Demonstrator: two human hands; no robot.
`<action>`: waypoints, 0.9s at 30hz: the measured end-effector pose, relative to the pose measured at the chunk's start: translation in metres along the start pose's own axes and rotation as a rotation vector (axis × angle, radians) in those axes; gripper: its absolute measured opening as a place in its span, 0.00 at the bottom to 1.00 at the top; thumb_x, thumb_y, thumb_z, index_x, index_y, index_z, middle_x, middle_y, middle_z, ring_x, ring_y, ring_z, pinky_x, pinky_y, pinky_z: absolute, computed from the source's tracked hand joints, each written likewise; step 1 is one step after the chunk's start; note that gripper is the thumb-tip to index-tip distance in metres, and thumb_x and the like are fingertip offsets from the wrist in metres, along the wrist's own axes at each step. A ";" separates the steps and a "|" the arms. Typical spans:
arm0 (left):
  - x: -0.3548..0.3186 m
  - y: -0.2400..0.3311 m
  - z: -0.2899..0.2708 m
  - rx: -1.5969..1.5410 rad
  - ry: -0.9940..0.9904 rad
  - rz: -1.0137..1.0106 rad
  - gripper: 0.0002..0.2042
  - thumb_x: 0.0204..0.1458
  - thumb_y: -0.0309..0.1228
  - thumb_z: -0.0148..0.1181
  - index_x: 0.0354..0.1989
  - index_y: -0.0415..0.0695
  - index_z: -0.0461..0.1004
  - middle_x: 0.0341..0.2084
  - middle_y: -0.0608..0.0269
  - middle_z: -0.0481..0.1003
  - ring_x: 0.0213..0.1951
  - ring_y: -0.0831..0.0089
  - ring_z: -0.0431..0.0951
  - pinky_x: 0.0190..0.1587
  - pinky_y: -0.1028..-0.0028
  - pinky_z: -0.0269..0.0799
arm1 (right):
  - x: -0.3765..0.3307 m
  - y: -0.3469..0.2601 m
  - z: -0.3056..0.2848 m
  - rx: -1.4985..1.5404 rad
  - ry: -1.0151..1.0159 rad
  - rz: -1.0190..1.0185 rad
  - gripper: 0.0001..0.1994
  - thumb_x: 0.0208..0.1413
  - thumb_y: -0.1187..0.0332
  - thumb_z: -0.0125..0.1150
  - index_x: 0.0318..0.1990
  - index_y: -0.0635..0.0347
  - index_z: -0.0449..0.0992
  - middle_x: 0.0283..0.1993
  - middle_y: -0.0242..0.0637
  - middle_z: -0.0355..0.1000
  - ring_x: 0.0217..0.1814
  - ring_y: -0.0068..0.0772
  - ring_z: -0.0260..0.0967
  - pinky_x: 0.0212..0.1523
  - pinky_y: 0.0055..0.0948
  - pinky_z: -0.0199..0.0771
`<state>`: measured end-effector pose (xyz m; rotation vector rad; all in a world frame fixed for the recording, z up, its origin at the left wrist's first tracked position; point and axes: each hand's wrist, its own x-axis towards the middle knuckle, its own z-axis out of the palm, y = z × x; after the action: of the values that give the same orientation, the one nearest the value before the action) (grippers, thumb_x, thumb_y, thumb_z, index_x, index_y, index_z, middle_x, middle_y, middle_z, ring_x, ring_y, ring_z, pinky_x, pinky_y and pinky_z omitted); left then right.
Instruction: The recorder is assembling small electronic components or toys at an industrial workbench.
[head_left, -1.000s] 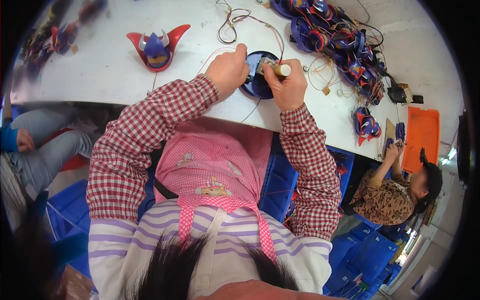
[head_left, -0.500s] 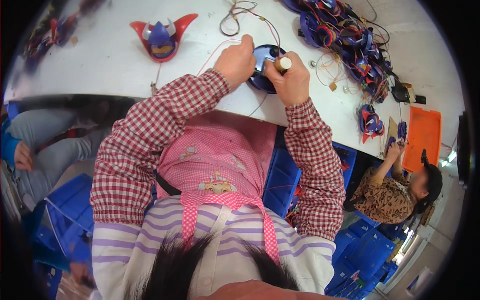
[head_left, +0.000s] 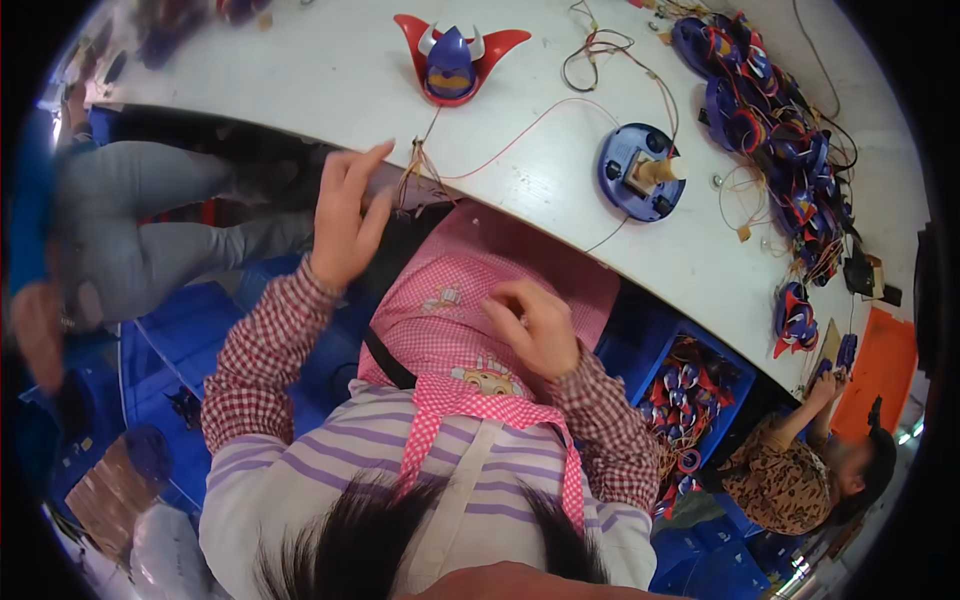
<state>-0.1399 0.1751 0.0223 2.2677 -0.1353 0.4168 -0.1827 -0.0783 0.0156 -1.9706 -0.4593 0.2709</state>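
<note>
My left hand (head_left: 350,215) is raised at the table's front edge, empty, its fingers spread. Beside it a bundle of thin wires (head_left: 420,172) hangs over that edge. My right hand (head_left: 537,325) is above the pink apron (head_left: 415,275), fingers loosely bent and thumb apart, with nothing visible in it. On the table lies a round blue-purple plastic housing (head_left: 612,170). A tool with a pale, cylinder-like handle (head_left: 655,172) rests on it. Further left sits a purple figure head (head_left: 452,68) with red wings and grey horns, a thin red wire running from near it toward the housing.
Many purple and red assemblies (head_left: 775,130) with wires are heaped along the table's right side. A blue crate (head_left: 735,385) of similar parts stands below the table. A co-worker (head_left: 790,470) sits at right by an orange tray (head_left: 885,370); another person's legs (head_left: 150,220) are at left.
Both hands have let go of the housing and moved back, the left to the table edge, the right above the apron. The tool stays on the housing. The view has shifted left.
</note>
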 end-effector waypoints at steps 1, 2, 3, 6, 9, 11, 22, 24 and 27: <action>0.010 -0.007 -0.001 0.060 -0.048 0.070 0.21 0.50 0.22 0.52 0.55 0.42 0.67 0.38 0.59 0.64 0.36 0.73 0.64 0.34 0.81 0.63 | 0.003 0.013 0.015 0.018 0.007 0.004 0.11 0.48 0.70 0.63 0.37 0.66 0.74 0.32 0.40 0.72 0.27 0.30 0.68 0.27 0.22 0.68; 0.024 -0.016 -0.002 0.111 -0.103 0.182 0.20 0.51 0.23 0.53 0.55 0.43 0.68 0.40 0.59 0.64 0.39 0.72 0.64 0.35 0.81 0.64 | 0.013 0.013 0.019 0.022 -0.059 0.104 0.13 0.49 0.71 0.63 0.42 0.66 0.73 0.35 0.41 0.72 0.30 0.30 0.68 0.30 0.21 0.69; 0.037 -0.024 -0.002 0.161 -0.158 0.296 0.19 0.51 0.24 0.54 0.54 0.44 0.69 0.42 0.58 0.64 0.41 0.71 0.64 0.36 0.81 0.64 | 0.023 0.014 0.024 0.025 -0.122 0.204 0.16 0.49 0.72 0.62 0.47 0.67 0.71 0.38 0.42 0.73 0.32 0.30 0.69 0.33 0.20 0.70; 0.064 -0.037 -0.003 -0.058 -0.430 0.221 0.13 0.52 0.26 0.56 0.47 0.42 0.74 0.41 0.59 0.66 0.39 0.71 0.67 0.37 0.82 0.65 | 0.036 0.060 0.057 0.353 0.000 0.326 0.22 0.51 0.73 0.62 0.53 0.67 0.66 0.42 0.42 0.71 0.35 0.28 0.69 0.35 0.19 0.71; 0.077 -0.041 -0.006 -0.127 -0.545 0.186 0.11 0.52 0.26 0.57 0.44 0.41 0.75 0.38 0.60 0.68 0.36 0.72 0.68 0.36 0.82 0.65 | 0.043 0.059 0.065 0.502 0.102 0.350 0.23 0.50 0.71 0.64 0.53 0.68 0.66 0.40 0.42 0.71 0.33 0.26 0.68 0.34 0.19 0.71; 0.083 -0.043 -0.005 -0.198 -0.659 0.155 0.09 0.52 0.26 0.58 0.41 0.40 0.76 0.35 0.61 0.69 0.33 0.73 0.70 0.36 0.82 0.65 | 0.046 0.059 0.068 0.646 0.211 0.369 0.24 0.50 0.69 0.65 0.53 0.69 0.65 0.39 0.42 0.71 0.32 0.24 0.67 0.33 0.19 0.71; 0.099 -0.043 0.014 -0.195 -0.612 0.313 0.05 0.51 0.25 0.60 0.35 0.39 0.75 0.29 0.64 0.71 0.29 0.76 0.69 0.32 0.82 0.64 | 0.046 0.062 0.070 0.700 0.250 0.137 0.23 0.50 0.75 0.63 0.54 0.66 0.65 0.43 0.40 0.71 0.37 0.23 0.67 0.38 0.17 0.71; 0.101 -0.039 0.019 -0.196 -0.597 0.277 0.05 0.51 0.25 0.60 0.35 0.39 0.75 0.28 0.64 0.71 0.28 0.77 0.69 0.31 0.82 0.64 | 0.050 0.072 0.076 0.440 0.170 0.213 0.22 0.50 0.76 0.63 0.53 0.66 0.66 0.43 0.39 0.71 0.36 0.23 0.67 0.38 0.16 0.70; 0.103 -0.034 0.025 -0.193 -0.582 0.243 0.05 0.51 0.25 0.60 0.35 0.39 0.76 0.28 0.64 0.71 0.28 0.77 0.69 0.31 0.82 0.64 | 0.059 0.081 0.086 0.181 0.091 0.284 0.20 0.50 0.77 0.62 0.52 0.66 0.66 0.42 0.39 0.71 0.35 0.22 0.67 0.37 0.15 0.70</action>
<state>-0.0288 0.1830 0.0175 2.1238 -0.7200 -0.1435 -0.1464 -0.0131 -0.0931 -1.8580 -0.0903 0.3862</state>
